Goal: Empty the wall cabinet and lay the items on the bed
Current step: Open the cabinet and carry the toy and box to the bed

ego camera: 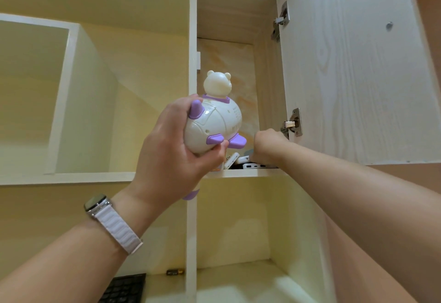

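Right hand (268,142) fingers out of sight

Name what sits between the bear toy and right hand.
In the head view, small white gadgets lie on the cabinet shelf between bear toy and right hand.

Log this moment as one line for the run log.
left hand: holds bear toy | right hand: inside wall cabinet at small items, grip hidden | cabinet door: open | step: emptying unfinished

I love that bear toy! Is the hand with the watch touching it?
Touching. The head view shows the left hand wrapped round the bear toy, with the thumb pressed on its white body.
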